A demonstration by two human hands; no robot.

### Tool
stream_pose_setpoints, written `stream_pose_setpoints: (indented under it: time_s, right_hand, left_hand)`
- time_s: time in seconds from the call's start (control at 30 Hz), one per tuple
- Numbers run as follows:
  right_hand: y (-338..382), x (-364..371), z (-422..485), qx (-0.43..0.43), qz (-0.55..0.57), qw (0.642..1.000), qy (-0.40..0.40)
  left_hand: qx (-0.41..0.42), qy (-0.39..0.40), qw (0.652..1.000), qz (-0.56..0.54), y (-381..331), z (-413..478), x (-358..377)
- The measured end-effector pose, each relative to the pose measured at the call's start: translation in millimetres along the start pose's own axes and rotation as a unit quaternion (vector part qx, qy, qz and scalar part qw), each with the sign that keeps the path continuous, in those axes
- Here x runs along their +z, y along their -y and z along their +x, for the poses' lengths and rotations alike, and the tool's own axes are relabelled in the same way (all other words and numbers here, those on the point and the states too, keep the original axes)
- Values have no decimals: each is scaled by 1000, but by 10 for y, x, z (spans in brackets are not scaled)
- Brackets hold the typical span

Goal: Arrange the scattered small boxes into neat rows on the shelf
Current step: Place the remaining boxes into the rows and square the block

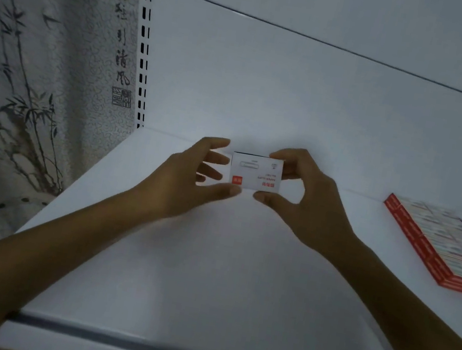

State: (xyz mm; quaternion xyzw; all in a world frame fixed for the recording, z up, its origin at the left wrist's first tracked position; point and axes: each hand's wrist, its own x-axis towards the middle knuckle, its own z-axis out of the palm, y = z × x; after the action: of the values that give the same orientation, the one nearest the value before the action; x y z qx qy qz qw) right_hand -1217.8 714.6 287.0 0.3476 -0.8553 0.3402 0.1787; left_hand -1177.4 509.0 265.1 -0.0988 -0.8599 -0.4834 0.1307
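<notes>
Hanging far to the left of the small box (256, 173) is a crinkle-textured pale cloth (25, 79) printed with ink bamboo and brush characters, and between cloth and box stands a white metal upright (144, 47) punched with paired slots. Just left of the box, the left hand (189, 180) pinches its left end, thumb under the lower edge and forefinger over the top corner, the other fingers fanned behind. The box is a flat white card rectangle with red print, held upside down above the smooth, matte white shelf (221, 280), in front of the plain back panel (298, 94). The right hand (305, 199) pinches its right end the same way. Well to the right of the box, a flat block of red-edged boxes (449, 248) lies packed edge to edge.
</notes>
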Motion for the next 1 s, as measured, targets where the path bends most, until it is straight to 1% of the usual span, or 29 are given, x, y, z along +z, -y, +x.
stream_pose_setpoints:
  time_s: [0.07, 0.13, 0.23, 0.3, 0.43, 0.57, 0.67, 0.73, 0.83, 0.93, 1.0]
  right_hand:
    - [41, -165, -75, -1, 7, 1000, -16]
    - [69, -346, -171, -1, 10, 999, -33]
    - [79, -655, -398, 9, 5, 998, -56]
    - [44, -852, -603, 29, 7, 995, -91]
    - [-107, -1179, -1101, 87, 39, 977, -190]
    - [-215, -1542, -1588, 127, 45, 958, -253]
    - [-230, -1777, -1915, 140, 16, 948, -287]
    - [-258, -1900, -2188, 153, -9, 946, -285]
    - [-365, -2074, -2621, 160, -33, 951, -263]
    - [-448, -2319, -2979, 160, -47, 959, -231]
    - [-471, -2485, -3162, 162, -38, 961, -221]
  left_hand:
    - [-10, 18, 999, -42, -140, -15, 22]
    - [-11, 40, 998, -55, -334, -27, 109]
    - [-8, 56, 996, -62, -672, -77, 386]
    - [-7, 72, 993, -97, -897, -150, 658]
    - [-23, 101, 974, -201, -1401, -339, 1373]
    - [-52, 97, 944, -312, -1906, -503, 2013]
    - [-88, 88, 923, -363, -2200, -601, 2382]
    - [-111, 83, 913, -384, -2377, -682, 2628]
    - [-110, 86, 913, -383, -2567, -800, 2930]
    - [-79, 87, 919, -376, -2709, -882, 3121]
    - [-43, 105, 928, -355, -2804, -923, 3214]
